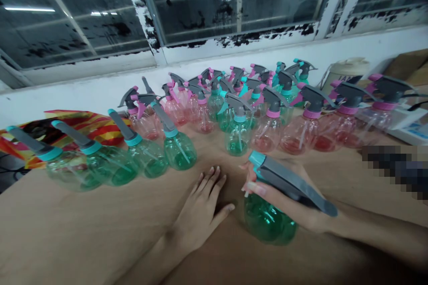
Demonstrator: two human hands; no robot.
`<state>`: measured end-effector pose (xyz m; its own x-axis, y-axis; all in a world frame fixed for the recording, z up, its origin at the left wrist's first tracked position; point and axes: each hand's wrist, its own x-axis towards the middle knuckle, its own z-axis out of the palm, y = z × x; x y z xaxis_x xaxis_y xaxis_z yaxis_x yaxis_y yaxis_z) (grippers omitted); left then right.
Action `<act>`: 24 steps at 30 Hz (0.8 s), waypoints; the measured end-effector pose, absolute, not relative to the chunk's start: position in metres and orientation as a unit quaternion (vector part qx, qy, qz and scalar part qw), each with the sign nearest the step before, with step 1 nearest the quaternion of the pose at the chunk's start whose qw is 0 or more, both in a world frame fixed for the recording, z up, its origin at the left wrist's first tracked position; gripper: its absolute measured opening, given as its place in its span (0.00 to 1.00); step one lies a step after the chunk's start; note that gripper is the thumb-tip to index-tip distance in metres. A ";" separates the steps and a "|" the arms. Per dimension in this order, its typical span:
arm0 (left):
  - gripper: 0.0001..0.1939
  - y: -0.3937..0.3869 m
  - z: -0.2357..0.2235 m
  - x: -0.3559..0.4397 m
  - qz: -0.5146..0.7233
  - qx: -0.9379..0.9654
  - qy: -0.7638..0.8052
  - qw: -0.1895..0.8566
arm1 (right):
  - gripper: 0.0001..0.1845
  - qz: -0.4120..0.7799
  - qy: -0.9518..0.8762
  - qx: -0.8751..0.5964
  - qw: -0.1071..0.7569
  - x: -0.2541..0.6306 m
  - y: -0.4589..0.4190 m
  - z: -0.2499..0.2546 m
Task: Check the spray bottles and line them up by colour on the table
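My right hand [284, 200] is wrapped round the neck of a green spray bottle [269, 227], whose grey and teal trigger head tilts back over my wrist. The bottle's base is low over or on the table; I cannot tell which. My left hand [203, 209] lies flat on the tabletop [133, 222] with its fingers stretched out, holding nothing. Just beyond it stands a green spray bottle [180, 149], the nearest in a slanting row of green ones on the left. Another green spray bottle [238, 138] stands ahead, between my hands.
Several pink spray bottles [267, 133] line the table's far right, with more green and pink ones behind. A patterned red and yellow cloth or bag [100, 124] lies at the back left. A cream container [344, 71] and brown cardboard [408, 67] stand by the wall under the windows.
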<state>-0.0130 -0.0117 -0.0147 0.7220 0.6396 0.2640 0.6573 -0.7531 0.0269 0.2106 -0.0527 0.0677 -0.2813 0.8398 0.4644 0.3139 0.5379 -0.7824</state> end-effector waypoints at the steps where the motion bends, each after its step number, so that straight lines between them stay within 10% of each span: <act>1: 0.30 -0.012 -0.014 -0.013 -0.130 -0.927 -0.351 0.037 | 0.05 0.296 -0.743 -0.381 0.464 0.210 -0.053 0.068; 24: 0.29 -0.012 -0.013 -0.011 -0.109 -0.927 -0.355 0.047 | 0.21 0.269 -0.754 -0.390 0.456 0.212 -0.051 0.065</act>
